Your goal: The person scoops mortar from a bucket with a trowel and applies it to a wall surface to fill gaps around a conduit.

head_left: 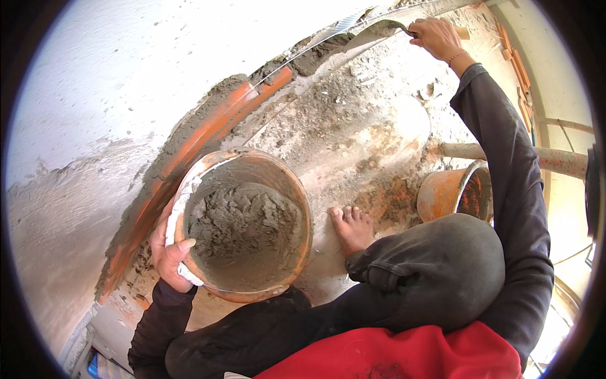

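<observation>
My left hand is closed around the left rim of a round bucket, its thumb hooked over the edge near a white wrapping. Grey wet mortar lies heaped inside. Stretched to the far right, my right hand grips a trowel by its handle. The blade rests at the mortar bed along the wall's foot. Orange hollow bricks, set in mortar, run along the wall to the left of the bucket. A taut string passes over the bed.
The plastered wall rises at the left. A second orange bucket lies tipped near my right knee, beside a pole. More orange bricks stand along the right side. My bare foot rests on the rough, debris-strewn floor.
</observation>
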### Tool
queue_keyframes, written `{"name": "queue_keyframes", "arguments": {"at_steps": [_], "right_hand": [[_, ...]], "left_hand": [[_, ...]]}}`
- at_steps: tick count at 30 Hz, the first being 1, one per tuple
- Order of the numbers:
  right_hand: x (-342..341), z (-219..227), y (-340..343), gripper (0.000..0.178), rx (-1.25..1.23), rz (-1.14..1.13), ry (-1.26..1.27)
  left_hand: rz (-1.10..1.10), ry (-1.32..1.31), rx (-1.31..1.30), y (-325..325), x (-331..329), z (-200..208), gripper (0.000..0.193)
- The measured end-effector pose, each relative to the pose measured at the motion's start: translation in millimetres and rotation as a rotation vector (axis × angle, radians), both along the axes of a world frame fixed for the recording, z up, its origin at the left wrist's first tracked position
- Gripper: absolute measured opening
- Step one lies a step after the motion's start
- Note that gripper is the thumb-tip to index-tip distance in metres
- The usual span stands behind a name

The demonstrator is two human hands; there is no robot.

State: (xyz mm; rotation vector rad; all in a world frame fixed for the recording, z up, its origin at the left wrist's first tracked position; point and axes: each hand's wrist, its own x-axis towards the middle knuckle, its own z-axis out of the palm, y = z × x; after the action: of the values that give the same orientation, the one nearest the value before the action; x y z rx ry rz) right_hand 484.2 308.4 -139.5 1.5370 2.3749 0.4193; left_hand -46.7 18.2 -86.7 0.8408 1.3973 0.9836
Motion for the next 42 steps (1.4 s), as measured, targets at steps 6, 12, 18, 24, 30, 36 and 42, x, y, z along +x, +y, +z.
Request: {"name": "queue_keyframes", "arguments": {"at_steps": [6, 12, 18, 24, 30, 36, 42], "right_hand": [[23, 12, -1, 0.025, 0.016, -0.144, 0.023], [-32, 5, -33, 0.037, -0.225, -0.222, 0.135], [-14, -2, -18, 0.041, -0.176, -0.336, 0.052], [-21, -3, -32, 0.043, -0.227, -0.356, 0.085], [-16, -4, -26, 0.044, -0.225, -0.444, 0.087], [-12, -8, -31, 0.047, -0.278, -0.508, 0.091], [-10, -10, -41, 0.049, -0.238, -0.515, 0.154]], "left_hand": [[-0.017, -0.012, -0.010, 1, 1, -1, 0.080], [0.012, -0.019, -0.019, 1, 4, 3, 0.079], [-0.025, -0.001, -0.028, 5, 5, 4, 0.082], [-0.017, -0.039, -0.018, 4, 6, 3, 0.083], [-0.033, -0.020, -0.014, 3, 3, 1, 0.082], [-0.025, -0.032, 0.015, 2, 2, -2, 0.081], [0.004, -0.019, -0.003, 0, 1, -1, 0.080]]}}
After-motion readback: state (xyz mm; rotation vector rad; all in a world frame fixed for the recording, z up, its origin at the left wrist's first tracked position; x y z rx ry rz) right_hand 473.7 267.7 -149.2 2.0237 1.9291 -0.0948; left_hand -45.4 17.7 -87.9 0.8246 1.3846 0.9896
